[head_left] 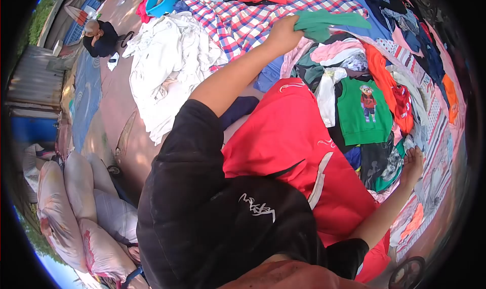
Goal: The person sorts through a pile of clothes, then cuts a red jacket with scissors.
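My left hand [283, 34] is closed on one end of a green cloth garment [329, 24], stretched out to the right above the clothes pile. Its exact kind cannot be made out. My right hand [413, 165] is at the pile's right edge, fingers slightly bent and apart, with nothing visible in them. Beside it are a dark garment [377, 160] and greyish clothes. Between my hands lies a green sweatshirt [349, 109] with a bear print, next to an orange garment [378, 76] and a white one [329, 94].
Red fabric [283, 132] covers my lap. White clothes [162, 66] are heaped at left, near a checkered cloth [217, 15] and a blue basket [160, 1]. Stuffed sacks [81, 188] stand at lower left. Another person [99, 40] sits farther off. Dark clothes [400, 15] lie at upper right.
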A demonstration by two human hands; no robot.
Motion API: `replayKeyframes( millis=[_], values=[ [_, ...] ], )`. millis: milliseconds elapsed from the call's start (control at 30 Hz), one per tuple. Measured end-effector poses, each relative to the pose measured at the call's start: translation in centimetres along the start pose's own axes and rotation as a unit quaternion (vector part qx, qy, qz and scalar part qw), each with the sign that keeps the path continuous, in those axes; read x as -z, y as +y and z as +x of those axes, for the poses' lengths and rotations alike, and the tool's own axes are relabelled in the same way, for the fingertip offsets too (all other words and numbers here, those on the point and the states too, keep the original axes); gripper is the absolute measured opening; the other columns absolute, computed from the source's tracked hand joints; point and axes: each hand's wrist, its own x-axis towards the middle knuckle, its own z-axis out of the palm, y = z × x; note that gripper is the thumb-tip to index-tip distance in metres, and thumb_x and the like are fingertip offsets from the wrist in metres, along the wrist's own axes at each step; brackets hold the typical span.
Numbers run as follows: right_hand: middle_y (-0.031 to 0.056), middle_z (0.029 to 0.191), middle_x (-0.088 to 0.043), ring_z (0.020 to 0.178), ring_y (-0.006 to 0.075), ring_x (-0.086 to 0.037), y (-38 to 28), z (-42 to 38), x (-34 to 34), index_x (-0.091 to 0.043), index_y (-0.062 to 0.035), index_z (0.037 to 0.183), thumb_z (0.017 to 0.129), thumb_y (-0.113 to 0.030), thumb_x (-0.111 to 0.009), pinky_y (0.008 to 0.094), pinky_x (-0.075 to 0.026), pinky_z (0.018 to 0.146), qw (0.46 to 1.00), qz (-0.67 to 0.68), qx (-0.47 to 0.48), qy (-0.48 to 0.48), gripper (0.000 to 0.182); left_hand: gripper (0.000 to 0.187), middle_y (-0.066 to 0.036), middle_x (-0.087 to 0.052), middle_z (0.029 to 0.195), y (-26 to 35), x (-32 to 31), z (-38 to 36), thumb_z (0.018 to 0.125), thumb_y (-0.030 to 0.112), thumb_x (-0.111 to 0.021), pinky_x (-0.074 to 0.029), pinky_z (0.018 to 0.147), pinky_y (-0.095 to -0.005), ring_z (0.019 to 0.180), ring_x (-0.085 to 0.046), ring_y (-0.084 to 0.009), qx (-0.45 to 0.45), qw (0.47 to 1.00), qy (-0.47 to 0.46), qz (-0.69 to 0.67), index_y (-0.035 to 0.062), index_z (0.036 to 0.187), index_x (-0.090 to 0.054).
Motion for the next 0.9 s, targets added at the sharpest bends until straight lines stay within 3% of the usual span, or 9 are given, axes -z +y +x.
replayKeyframes(
  millis=[33, 67, 300, 367, 467, 567, 700, 800, 900],
  values=[
    [0.0034, 0.1, -0.07, 0.092, 0.0135, -0.065, -0.4, -1.3, -1.8, -0.064, -0.0059, 0.12, 0.098, -0.019, -0.061, 0.0268, -0.048, 0.079, 0.999, -0.03, 0.014, -0.004, 0.026, 0.028, -0.024, -0.067, 0.099, -2.7, 1.6, -1.8, 0.083, 0.012, -0.067, -0.051, 0.081, -0.0448, 0.095, -0.065, -0.0401, 0.003, 0.999, 0.0, 0.052, 0.0019, 0.109, -0.067],
    [0.0036, 0.099, -0.07, 0.09, 0.0135, -0.065, -0.7, -2.0, -3.1, -0.064, -0.006, 0.118, 0.098, -0.019, -0.061, 0.0266, -0.048, 0.078, 0.998, -0.056, 0.013, -0.002, 0.024, 0.023, -0.027, -0.063, 0.096, -5.5, 2.7, -3.9, 0.077, 0.012, -0.067, -0.048, 0.08, -0.0513, 0.093, -0.062, -0.0447, 0.023, 0.997, 0.002, 0.068, -0.0036, 0.093, -0.062],
    [0.0043, 0.092, -0.07, 0.081, 0.0129, -0.066, 1.7, -1.8, -6.1, -0.065, -0.0058, 0.106, 0.096, -0.019, -0.062, 0.0258, -0.049, 0.069, 0.986, -0.163, -0.021, 0.004, 0.016, 0.023, -0.028, -0.065, 0.092, -17.5, 4.8, -24.2, 0.084, 0.017, -0.068, -0.049, 0.078, -0.0544, 0.088, -0.062, -0.0489, 0.18, 0.958, -0.124, 0.188, -0.0029, 0.093, -0.062],
    [0.0039, 0.09, -0.071, 0.077, 0.0121, -0.065, 3.4, -1.3, -6.4, -0.066, -0.0059, 0.11, 0.095, -0.017, -0.062, 0.0257, -0.049, 0.066, 0.978, -0.207, -0.033, 0.01, 0.019, 0.034, -0.03, -0.067, 0.098, -19.6, 4.4, -29.6, 0.083, 0.029, -0.069, -0.052, 0.083, -0.052, 0.097, -0.065, -0.0458, 0.29, 0.877, -0.295, 0.247, -0.0032, 0.094, -0.065],
    [0.0048, 0.083, -0.07, 0.075, 0.0113, -0.066, 7.1, -1.2, -7.5, -0.068, -0.0018, 0.1, 0.089, -0.017, -0.065, 0.027, -0.049, 0.062, 0.941, -0.334, -0.057, -0.003, 0.019, 0.036, -0.028, -0.07, 0.094, -16.2, 4.7, -30.2, 0.083, 0.033, -0.068, -0.055, 0.081, -0.0479, 0.092, -0.069, -0.0429, 0.414, 0.814, -0.354, 0.201, -0.001, 0.095, -0.071],
    [0.0102, 0.075, -0.07, 0.074, 0.0201, -0.07, 13.7, -1.2, -7.4, -0.069, 0.0015, 0.092, 0.082, -0.013, -0.068, 0.0336, -0.053, 0.064, 0.833, -0.546, 0.015, -0.085, 0.018, 0.032, -0.025, -0.071, 0.092, -23.2, 2.8, -30.4, 0.085, 0.029, -0.066, -0.056, 0.078, -0.0462, 0.087, -0.07, -0.0409, 0.207, 0.892, -0.321, 0.242, -0.0004, 0.096, -0.071],
    [0.0171, 0.103, -0.065, 0.091, 0.0328, -0.07, 17.7, -4.7, -10.3, -0.065, -0.0068, 0.103, 0.081, -0.013, -0.068, 0.0426, -0.057, 0.074, 0.634, -0.741, 0.147, -0.164, 0.023, 0.028, -0.021, -0.072, 0.096, -15.2, 1.6, -18.8, 0.089, 0.026, -0.067, -0.055, 0.078, -0.0398, 0.091, -0.071, -0.0346, 0.168, 0.949, -0.222, 0.149, 0.0, 0.1, -0.071],
    [0.0156, 0.109, -0.06, 0.093, 0.0316, -0.069, 18.2, -5.8, -11.9, -0.061, -0.0078, 0.108, 0.081, -0.011, -0.066, 0.0414, -0.058, 0.075, 0.565, -0.769, 0.204, -0.218, 0.028, 0.024, -0.017, -0.073, 0.097, -11.0, -1.1, -11.7, 0.091, 0.019, -0.066, -0.055, 0.079, -0.0344, 0.09, -0.072, -0.0276, 0.139, 0.976, -0.167, 0.004, -0.0004, 0.106, -0.069],
    [0.0157, 0.11, -0.06, 0.088, 0.0309, -0.07, 17.9, -5.8, -12.3, -0.061, -0.0067, 0.104, 0.08, -0.008, -0.064, 0.0411, -0.058, 0.073, 0.533, -0.776, 0.233, -0.243, 0.024, 0.029, -0.014, -0.072, 0.102, -4.2, -3.8, -6.0, 0.092, 0.019, -0.067, -0.054, 0.082, -0.0329, 0.093, -0.071, -0.0227, 0.072, 0.972, -0.221, -0.028, -0.0011, 0.113, -0.066]
  ],
)
